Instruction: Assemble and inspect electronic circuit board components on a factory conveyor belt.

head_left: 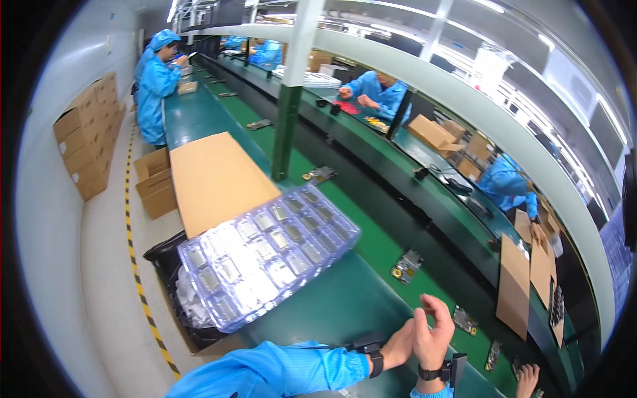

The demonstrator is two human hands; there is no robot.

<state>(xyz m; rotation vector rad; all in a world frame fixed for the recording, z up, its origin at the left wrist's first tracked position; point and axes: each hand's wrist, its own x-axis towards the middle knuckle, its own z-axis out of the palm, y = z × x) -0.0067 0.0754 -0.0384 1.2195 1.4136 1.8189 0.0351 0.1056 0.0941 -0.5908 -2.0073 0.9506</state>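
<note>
My left hand point(398, 346) and my right hand point(433, 337) are close together over the near edge of the green bench, both with dark wristbands. The right hand overlaps the left and hides its fingers. My right fingers are curved and apart from the thumb, with nothing visible between them. Near them on the green conveyor lie a circuit board point(407, 266) and another circuit board point(465, 320). To the left rests a clear plastic tray point(300, 282) with several metal-coloured parts in its pockets, untouched by my hands.
A brown cardboard sheet point(215, 174) lies beyond the tray. A box lined with black plastic point(166, 265) stands at the bench's left side. A green post point(286, 132) rises beside the conveyor. Another person's hand point(528, 380) shows at lower right. Co-workers in blue work along the lines.
</note>
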